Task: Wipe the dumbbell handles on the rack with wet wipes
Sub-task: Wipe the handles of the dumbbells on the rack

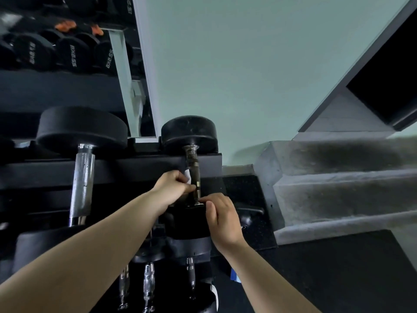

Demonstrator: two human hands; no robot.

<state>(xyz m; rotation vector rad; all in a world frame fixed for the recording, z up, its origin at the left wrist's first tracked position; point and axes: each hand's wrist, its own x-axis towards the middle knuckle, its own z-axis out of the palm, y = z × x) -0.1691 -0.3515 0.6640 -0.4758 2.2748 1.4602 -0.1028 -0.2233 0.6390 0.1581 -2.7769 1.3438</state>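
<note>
The left hand pinched a white wet wipe against the dark dumbbell handle on the rack. The right hand curled at the handle's lower end; whether it gripped was unclear.

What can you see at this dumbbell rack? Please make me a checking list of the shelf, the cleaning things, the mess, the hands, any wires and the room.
Surface: black rack, dumbbells lying across its shelf.
Job's things: white wet wipe against the dark dumbbell handle; chrome-handled dumbbell beside it, untouched.
Clutter: small blue and white item on the floor, too small to tell what it is.
Hands: left hand pinches the wet wipe; right hand sits at the handle's near end, grip unclear.
Cables: nothing seen.
Surroundings: pale green wall, mirror showing more dumbbells, grey steps.
</note>
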